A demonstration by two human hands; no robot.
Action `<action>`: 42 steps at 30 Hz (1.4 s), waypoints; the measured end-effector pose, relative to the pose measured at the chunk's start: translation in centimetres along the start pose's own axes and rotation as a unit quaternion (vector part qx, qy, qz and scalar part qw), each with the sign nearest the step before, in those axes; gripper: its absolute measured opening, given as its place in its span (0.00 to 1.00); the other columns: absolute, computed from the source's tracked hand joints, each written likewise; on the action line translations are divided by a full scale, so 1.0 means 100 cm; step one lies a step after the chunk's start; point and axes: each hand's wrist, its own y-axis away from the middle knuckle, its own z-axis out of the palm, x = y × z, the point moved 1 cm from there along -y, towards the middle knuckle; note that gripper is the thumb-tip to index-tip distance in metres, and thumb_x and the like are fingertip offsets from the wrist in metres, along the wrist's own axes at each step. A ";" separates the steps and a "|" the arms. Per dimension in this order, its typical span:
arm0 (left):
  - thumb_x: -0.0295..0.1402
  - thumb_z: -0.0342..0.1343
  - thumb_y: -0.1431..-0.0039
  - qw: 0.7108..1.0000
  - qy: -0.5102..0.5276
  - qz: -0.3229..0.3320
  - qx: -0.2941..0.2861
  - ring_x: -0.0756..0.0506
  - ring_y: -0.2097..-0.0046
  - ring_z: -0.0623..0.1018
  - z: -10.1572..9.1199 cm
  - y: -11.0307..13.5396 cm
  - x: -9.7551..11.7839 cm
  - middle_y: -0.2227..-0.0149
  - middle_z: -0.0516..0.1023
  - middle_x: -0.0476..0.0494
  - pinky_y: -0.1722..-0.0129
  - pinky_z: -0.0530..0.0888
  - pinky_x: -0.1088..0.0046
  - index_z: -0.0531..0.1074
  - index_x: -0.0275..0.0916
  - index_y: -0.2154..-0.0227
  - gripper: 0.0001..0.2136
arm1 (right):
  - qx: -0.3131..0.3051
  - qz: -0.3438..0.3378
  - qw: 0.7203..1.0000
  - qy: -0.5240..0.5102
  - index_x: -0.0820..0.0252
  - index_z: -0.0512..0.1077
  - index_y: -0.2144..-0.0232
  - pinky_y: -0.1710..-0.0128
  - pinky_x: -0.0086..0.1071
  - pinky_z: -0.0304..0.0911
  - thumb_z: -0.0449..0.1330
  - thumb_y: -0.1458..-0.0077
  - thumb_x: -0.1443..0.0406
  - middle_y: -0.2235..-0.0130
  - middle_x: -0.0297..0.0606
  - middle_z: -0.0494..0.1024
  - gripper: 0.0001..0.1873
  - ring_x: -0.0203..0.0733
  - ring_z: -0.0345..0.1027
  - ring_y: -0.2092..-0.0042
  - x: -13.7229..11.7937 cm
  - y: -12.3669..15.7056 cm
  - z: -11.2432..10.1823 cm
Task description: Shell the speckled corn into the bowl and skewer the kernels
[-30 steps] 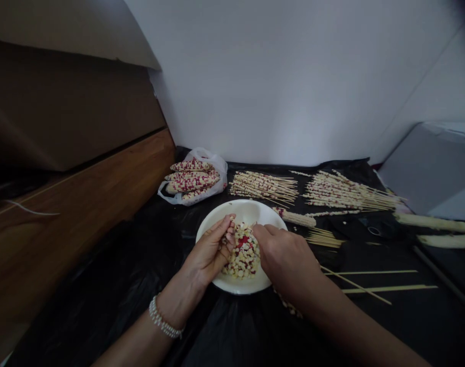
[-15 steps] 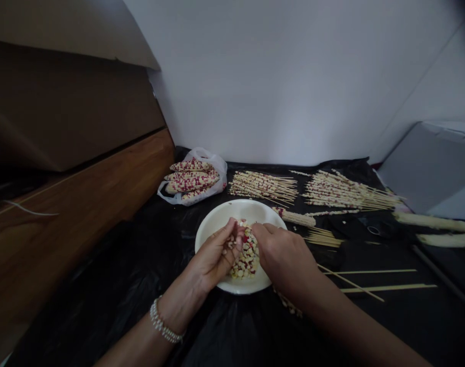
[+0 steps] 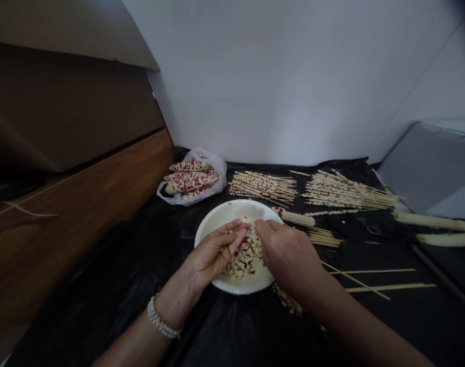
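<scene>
Over a white bowl point(image 3: 213, 216) of loose cream and dark red corn kernels point(image 3: 242, 267), my two hands meet at the fingertips. My left hand point(image 3: 213, 250), palm partly up, has its fingers curled around a few corn kernels. My right hand point(image 3: 288, 250) is closed, back of the hand up, on a thin bamboo skewer point(image 3: 362, 284) whose long end sticks out behind it to the right. The skewer's tip is hidden between the fingers. A partly stripped corn cob point(image 3: 295, 217) lies just past the bowl's right rim.
Corn cobs point(image 3: 192, 178) fill a plastic bag point(image 3: 217, 168) at the back left. Kernel-threaded skewers lie in a middle pile point(image 3: 259, 184) and a right pile point(image 3: 335, 189). Bare skewers point(image 3: 324, 237), loose sticks point(image 3: 393, 288) and pale stripped cobs point(image 3: 433, 221) lie right on black plastic sheeting point(image 3: 140, 275).
My right hand has shifted slightly right, and the skewer has moved with it. The left fingers have straightened a little and reach toward the right fingertips.
</scene>
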 end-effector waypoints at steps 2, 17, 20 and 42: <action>0.09 0.49 0.47 1.000 0.006 0.011 0.005 0.47 0.58 0.81 0.000 -0.001 0.000 0.59 0.79 0.33 0.56 0.77 0.80 0.71 0.25 0.56 0.17 | 0.003 -0.003 1.000 -0.003 0.61 0.69 0.67 0.76 0.32 0.39 0.50 0.43 0.72 0.69 0.40 0.76 0.09 0.40 0.68 0.72 0.001 0.000 0.001; 0.20 0.51 0.40 0.999 0.020 -0.002 0.050 0.44 0.59 0.81 0.001 0.002 0.003 0.60 0.79 0.32 0.58 0.80 0.73 0.73 0.25 0.58 0.09 | -0.008 -0.003 1.000 -0.008 0.62 0.70 0.67 0.76 0.32 0.38 0.50 0.44 0.73 0.69 0.41 0.76 0.09 0.38 0.67 0.72 -0.001 0.001 -0.005; 0.18 0.51 0.41 0.999 0.012 -0.006 0.030 0.42 0.56 0.81 0.000 0.001 0.002 0.57 0.79 0.30 0.56 0.79 0.70 0.73 0.25 0.57 0.11 | -0.014 -0.004 1.000 -0.007 0.62 0.70 0.66 0.76 0.32 0.38 0.50 0.45 0.73 0.68 0.42 0.76 0.10 0.39 0.67 0.72 -0.001 0.002 -0.004; 0.16 0.56 0.45 0.996 0.005 0.044 0.082 0.51 0.64 0.81 0.004 0.004 0.004 0.64 0.80 0.40 0.62 0.77 0.81 0.77 0.31 0.65 0.09 | -0.069 -0.022 0.997 0.015 0.63 0.70 0.65 0.77 0.33 0.37 0.49 0.46 0.76 0.68 0.42 0.76 0.12 0.40 0.69 0.71 0.000 0.000 -0.007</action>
